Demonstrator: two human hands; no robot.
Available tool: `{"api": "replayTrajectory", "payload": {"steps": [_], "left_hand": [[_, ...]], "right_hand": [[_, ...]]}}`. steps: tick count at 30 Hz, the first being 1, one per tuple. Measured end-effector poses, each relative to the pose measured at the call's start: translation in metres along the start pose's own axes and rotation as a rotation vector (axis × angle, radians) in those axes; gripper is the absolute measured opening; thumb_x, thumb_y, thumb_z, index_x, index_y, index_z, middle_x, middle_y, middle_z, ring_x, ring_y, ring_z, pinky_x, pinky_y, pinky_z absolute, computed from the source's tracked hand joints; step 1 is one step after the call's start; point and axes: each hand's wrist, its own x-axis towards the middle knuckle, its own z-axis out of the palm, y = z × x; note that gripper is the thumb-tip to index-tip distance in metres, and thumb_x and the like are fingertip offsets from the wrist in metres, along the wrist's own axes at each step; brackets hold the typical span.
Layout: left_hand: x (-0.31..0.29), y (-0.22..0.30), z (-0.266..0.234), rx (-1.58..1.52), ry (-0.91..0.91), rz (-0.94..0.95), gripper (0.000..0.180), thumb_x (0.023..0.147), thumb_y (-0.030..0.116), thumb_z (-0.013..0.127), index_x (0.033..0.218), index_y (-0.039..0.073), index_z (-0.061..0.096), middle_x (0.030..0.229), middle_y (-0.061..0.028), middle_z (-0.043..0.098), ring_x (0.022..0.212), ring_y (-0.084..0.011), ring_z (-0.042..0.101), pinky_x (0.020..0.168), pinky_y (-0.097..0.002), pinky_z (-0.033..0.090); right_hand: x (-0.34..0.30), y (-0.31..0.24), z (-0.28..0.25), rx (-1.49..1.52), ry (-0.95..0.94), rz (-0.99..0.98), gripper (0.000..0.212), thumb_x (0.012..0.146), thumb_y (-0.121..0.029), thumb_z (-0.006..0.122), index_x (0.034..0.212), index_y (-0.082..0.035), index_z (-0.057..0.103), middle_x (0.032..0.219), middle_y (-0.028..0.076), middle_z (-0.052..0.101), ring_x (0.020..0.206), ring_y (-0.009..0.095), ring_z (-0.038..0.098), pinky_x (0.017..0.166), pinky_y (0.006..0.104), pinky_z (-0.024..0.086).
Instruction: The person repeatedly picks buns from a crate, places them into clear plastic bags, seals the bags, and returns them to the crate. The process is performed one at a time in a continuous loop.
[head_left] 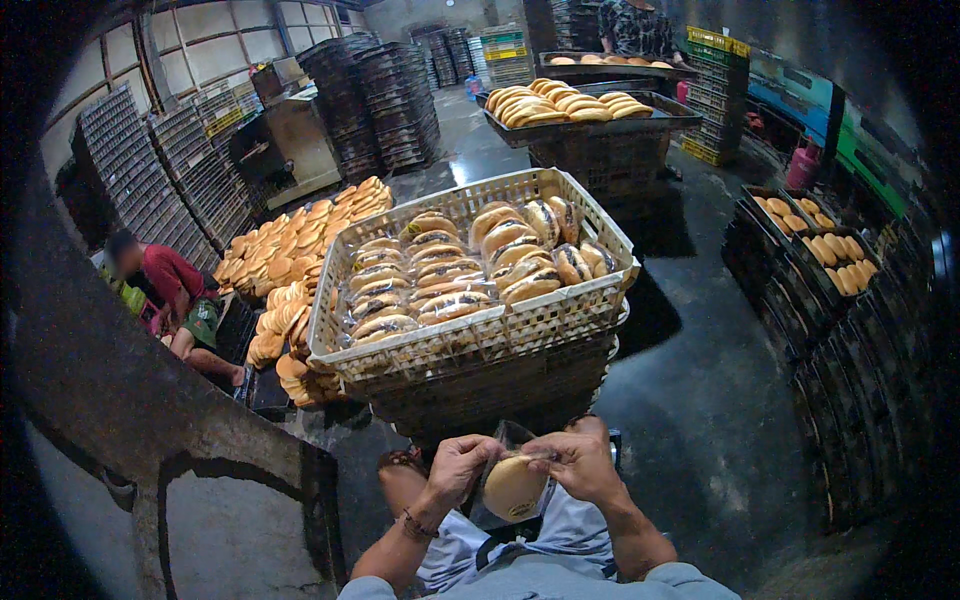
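A round, pale-brown bun (513,488) hangs over my lap inside a clear plastic bag (514,436). My left hand (463,466) pinches the bag's upper left edge, and my right hand (575,462) pinches its upper right edge. A small dark printed mark shows low on the bag. Just beyond my hands stands a white plastic crate (420,352) on a stack of others. Inside it lie rows of bagged buns (448,306) with dark filling, some on edge at the right.
Loose flat buns (310,240) are heaped left of the crate, where a person in red (172,275) sits low. Ahead, a black tray (660,122) holds more buns. Stacked trays (840,400) with bread stand at right. A low wall (220,440) runs along my left.
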Motion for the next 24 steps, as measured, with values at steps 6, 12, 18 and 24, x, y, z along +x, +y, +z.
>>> {"api": "replayTrajectory", "payload": {"steps": [6, 12, 18, 24], "left_hand": [[-0.011, 0.004, 0.007, 0.138, -0.04, -0.064, 0.021, 0.097, 0.016, 0.068, 0.099, -0.004, 0.072, 0.09, -0.0047, 0.071, 0.08, -0.0101, 0.062, 0.075, -0.0252, 0.052], [-0.009, 0.002, 0.002, 0.249, -0.22, -0.086, 0.019, 0.094, 0.016, 0.073, 0.097, -0.003, 0.074, 0.09, -0.0029, 0.071, 0.081, -0.0091, 0.062, 0.076, -0.0243, 0.05], [-0.004, -0.005, -0.002, 0.374, -0.336, -0.103, 0.019, 0.092, 0.017, 0.075, 0.097, -0.002, 0.074, 0.091, -0.0021, 0.071, 0.084, -0.0091, 0.062, 0.076, -0.0243, 0.049], [-0.001, -0.001, 0.009, 0.339, -0.186, -0.016, 0.021, 0.089, 0.019, 0.077, 0.098, 0.0, 0.075, 0.098, -0.0043, 0.072, 0.091, -0.0125, 0.065, 0.083, -0.0276, 0.052]], "right_hand": [[-0.003, -0.005, -0.007, 0.043, -0.241, -0.026, 0.027, 0.073, -0.002, 0.081, 0.099, -0.01, 0.079, 0.097, 0.007, 0.072, 0.085, 0.021, 0.067, 0.077, 0.0319, 0.052], [-0.013, 0.024, 0.008, 0.241, -0.326, -0.097, 0.036, 0.071, 0.008, 0.071, 0.102, -0.008, 0.077, 0.107, 0.01, 0.07, 0.098, 0.027, 0.068, 0.084, 0.0345, 0.054], [-0.009, 0.018, 0.011, 0.133, -0.291, -0.227, 0.026, 0.077, 0.003, 0.078, 0.099, -0.01, 0.079, 0.103, 0.009, 0.068, 0.093, 0.023, 0.067, 0.079, 0.0327, 0.055], [-0.012, 0.018, 0.003, 0.042, -0.309, -0.077, 0.027, 0.07, 0.001, 0.078, 0.096, -0.006, 0.076, 0.093, 0.009, 0.068, 0.089, 0.025, 0.069, 0.078, 0.0347, 0.055]]}}
